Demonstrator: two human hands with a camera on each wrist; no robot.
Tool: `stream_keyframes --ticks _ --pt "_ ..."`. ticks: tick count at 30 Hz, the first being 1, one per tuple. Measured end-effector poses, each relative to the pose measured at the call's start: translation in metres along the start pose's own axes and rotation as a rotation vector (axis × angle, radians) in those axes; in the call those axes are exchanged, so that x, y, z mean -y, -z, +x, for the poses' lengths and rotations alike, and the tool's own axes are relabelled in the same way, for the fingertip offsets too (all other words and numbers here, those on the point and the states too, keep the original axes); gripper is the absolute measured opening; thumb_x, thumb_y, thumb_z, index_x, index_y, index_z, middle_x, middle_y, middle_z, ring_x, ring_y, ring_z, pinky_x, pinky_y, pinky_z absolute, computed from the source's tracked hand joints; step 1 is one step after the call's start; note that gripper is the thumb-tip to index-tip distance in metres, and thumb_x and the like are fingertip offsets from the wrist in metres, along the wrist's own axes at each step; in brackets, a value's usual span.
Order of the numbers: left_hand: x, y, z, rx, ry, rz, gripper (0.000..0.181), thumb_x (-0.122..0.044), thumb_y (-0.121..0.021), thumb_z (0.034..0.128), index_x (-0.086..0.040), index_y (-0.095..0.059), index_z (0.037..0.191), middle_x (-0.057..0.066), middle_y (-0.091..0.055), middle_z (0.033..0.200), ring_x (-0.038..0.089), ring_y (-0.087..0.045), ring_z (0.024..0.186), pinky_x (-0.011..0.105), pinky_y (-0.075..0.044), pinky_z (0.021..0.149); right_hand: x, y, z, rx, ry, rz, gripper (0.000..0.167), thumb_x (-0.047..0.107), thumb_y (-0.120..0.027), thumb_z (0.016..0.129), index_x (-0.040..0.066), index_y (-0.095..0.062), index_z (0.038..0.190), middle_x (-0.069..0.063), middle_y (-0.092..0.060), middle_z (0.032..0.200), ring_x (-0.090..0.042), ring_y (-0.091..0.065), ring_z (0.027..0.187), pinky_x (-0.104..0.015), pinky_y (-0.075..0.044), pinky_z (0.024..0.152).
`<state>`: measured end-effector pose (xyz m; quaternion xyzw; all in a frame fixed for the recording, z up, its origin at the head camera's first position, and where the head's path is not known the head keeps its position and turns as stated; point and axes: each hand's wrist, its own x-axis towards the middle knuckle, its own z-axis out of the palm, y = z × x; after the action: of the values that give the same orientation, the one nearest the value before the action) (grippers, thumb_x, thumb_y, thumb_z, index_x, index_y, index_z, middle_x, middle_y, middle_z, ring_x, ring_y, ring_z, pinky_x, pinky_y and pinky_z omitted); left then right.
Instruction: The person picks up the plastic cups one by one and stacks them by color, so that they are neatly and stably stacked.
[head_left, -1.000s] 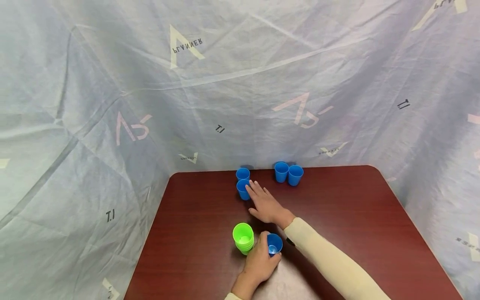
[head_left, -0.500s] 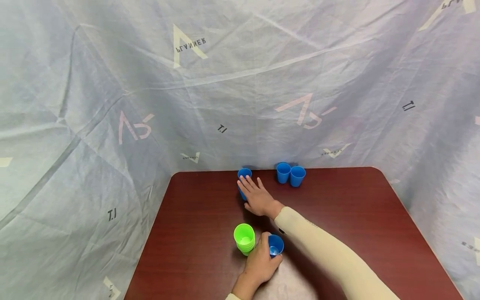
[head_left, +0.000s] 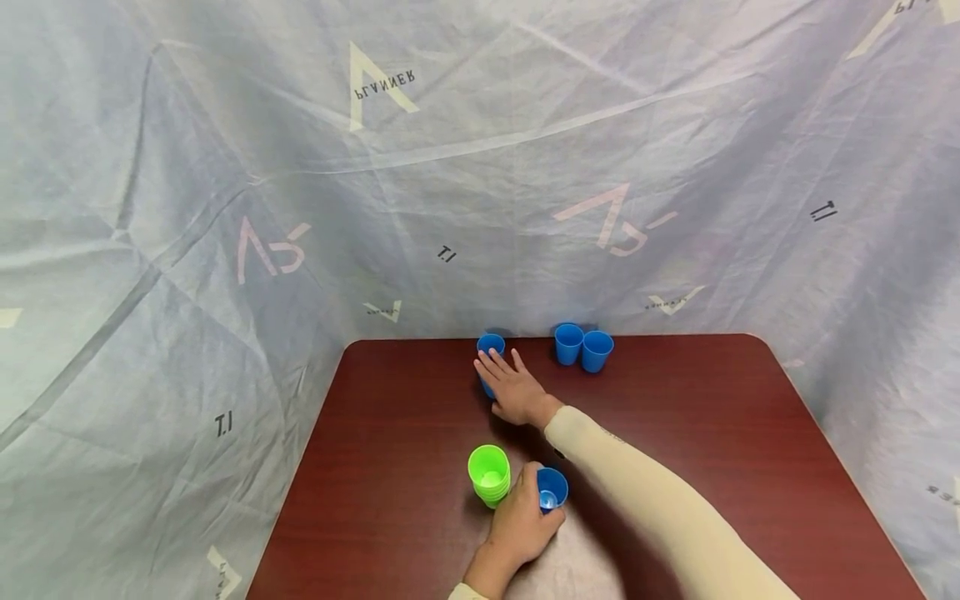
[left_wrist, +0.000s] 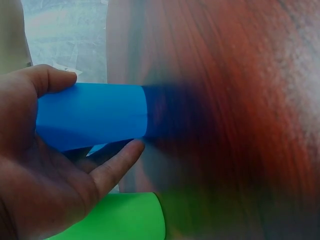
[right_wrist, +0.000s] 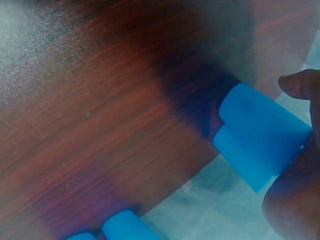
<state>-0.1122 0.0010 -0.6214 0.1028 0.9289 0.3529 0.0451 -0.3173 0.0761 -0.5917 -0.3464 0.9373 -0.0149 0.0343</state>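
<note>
In the head view my left hand (head_left: pixel 517 523) grips a blue cup (head_left: pixel 552 490) that stands upright near the front middle of the table. Just left of it is a nested stack of lime-green cups (head_left: pixel 489 477). The left wrist view has the thumb and a finger on opposite sides of the blue cup (left_wrist: pixel 100 115). Farther back, my right hand (head_left: pixel 513 392) lies over two blue cups, its fingers spread and straight. It covers most of the nearer cup (head_left: pixel 487 388); the rear cup (head_left: pixel 491 342) shows above the fingers. The right wrist view shows the thumb apart from these cups (right_wrist: pixel 270 125).
Two more blue cups (head_left: pixel 568 345) stand side by side at the table's back edge, right of my right hand. The dark red wooden table (head_left: pixel 390 433) is bordered by a grey-white printed sheet (head_left: pixel 480 183) behind and at both sides.
My right hand has moved slightly left, from beside the nearer back cup to over it. My left hand keeps its grip on the front blue cup without visible movement.
</note>
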Motion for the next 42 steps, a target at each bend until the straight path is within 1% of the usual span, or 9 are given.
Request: stream_keyframes --ticks 6,13,21,24,28,31,34,38,42 --pt "-0.001 0.001 0.001 0.021 0.013 -0.013 0.067 -0.035 -0.075 0.0871 -0.01 -0.046 0.143 0.006 -0.065 0.132 0.02 -0.067 0.115 0.039 -0.057 0.096 0.0 -0.007 -0.004 -0.04 -0.001 -0.013 0.083 0.025 -0.063 0.105 0.011 -0.013 0.171 -0.009 -0.009 0.18 -0.032 -0.005 0.168 -0.062 -0.007 0.133" --pt "-0.001 -0.001 0.0 -0.031 0.0 -0.004 0.067 -0.032 -0.076 0.0835 -0.01 -0.048 0.14 0.004 -0.067 0.127 0.019 -0.069 0.11 0.037 -0.058 0.092 -0.001 -0.014 -0.005 -0.09 0.028 -0.027 0.066 0.015 -0.048 0.111 0.014 -0.019 0.17 -0.009 -0.019 0.178 -0.033 -0.013 0.167 -0.061 -0.011 0.133" --pt "0.0 -0.002 0.003 -0.018 -0.01 0.007 0.066 -0.032 -0.076 0.0842 -0.01 -0.048 0.14 0.005 -0.066 0.128 0.02 -0.069 0.111 0.038 -0.058 0.094 -0.006 -0.011 -0.008 -0.189 0.046 0.112 0.061 0.003 -0.057 0.106 0.014 -0.04 0.164 -0.017 -0.042 0.167 -0.036 -0.034 0.159 -0.054 -0.023 0.132" --pt "0.0 -0.001 0.003 -0.027 -0.013 0.018 0.066 -0.032 -0.076 0.084 -0.01 -0.048 0.14 0.005 -0.066 0.128 0.02 -0.069 0.11 0.038 -0.058 0.093 -0.008 -0.005 -0.01 -0.232 0.026 0.194 0.06 0.005 -0.066 0.102 0.013 -0.049 0.159 -0.018 -0.049 0.159 -0.037 -0.044 0.151 -0.052 -0.035 0.127" --pt "-0.001 0.0 0.004 -0.024 -0.008 0.025 0.066 -0.032 -0.076 0.0838 -0.009 -0.049 0.139 0.005 -0.066 0.128 0.021 -0.069 0.11 0.038 -0.058 0.092 -0.012 0.001 -0.017 -0.218 -0.056 0.305 0.061 0.014 -0.071 0.1 0.015 -0.051 0.157 -0.015 -0.05 0.155 -0.034 -0.047 0.145 -0.049 -0.046 0.119" --pt "-0.002 0.0 0.004 -0.004 0.009 0.016 0.066 -0.032 -0.076 0.0842 -0.009 -0.049 0.14 0.005 -0.066 0.128 0.021 -0.069 0.111 0.039 -0.058 0.093 -0.015 0.006 -0.026 -0.211 -0.112 0.374 0.059 0.025 -0.071 0.101 0.016 -0.052 0.157 -0.013 -0.052 0.149 -0.031 -0.048 0.138 -0.049 -0.048 0.115" --pt "-0.003 0.001 0.004 0.01 0.022 0.001 0.067 -0.033 -0.076 0.0845 -0.009 -0.049 0.14 0.006 -0.066 0.128 0.022 -0.069 0.111 0.041 -0.058 0.093 -0.017 0.014 -0.035 -0.247 -0.14 0.435 0.057 0.035 -0.07 0.102 0.013 -0.057 0.153 -0.012 -0.055 0.138 -0.028 -0.05 0.128 -0.051 -0.048 0.11" --pt "-0.004 0.001 0.004 -0.001 0.03 -0.012 0.068 -0.032 -0.077 0.0841 -0.008 -0.049 0.141 0.007 -0.068 0.126 0.022 -0.07 0.11 0.042 -0.058 0.092 -0.02 0.022 -0.044 -0.314 -0.141 0.495 0.051 0.041 -0.07 0.101 0.01 -0.064 0.142 -0.008 -0.057 0.119 -0.022 -0.051 0.11 -0.047 -0.048 0.096" --pt "-0.003 0.0 0.005 -0.02 0.036 -0.012 0.067 -0.032 -0.078 0.0839 -0.01 -0.049 0.14 0.006 -0.07 0.123 0.021 -0.071 0.107 0.041 -0.059 0.091 -0.021 0.028 -0.052 -0.333 -0.121 0.554 0.043 0.044 -0.073 0.097 0.016 -0.07 0.129 -0.001 -0.054 0.107 -0.014 -0.05 0.098 -0.037 -0.048 0.084"
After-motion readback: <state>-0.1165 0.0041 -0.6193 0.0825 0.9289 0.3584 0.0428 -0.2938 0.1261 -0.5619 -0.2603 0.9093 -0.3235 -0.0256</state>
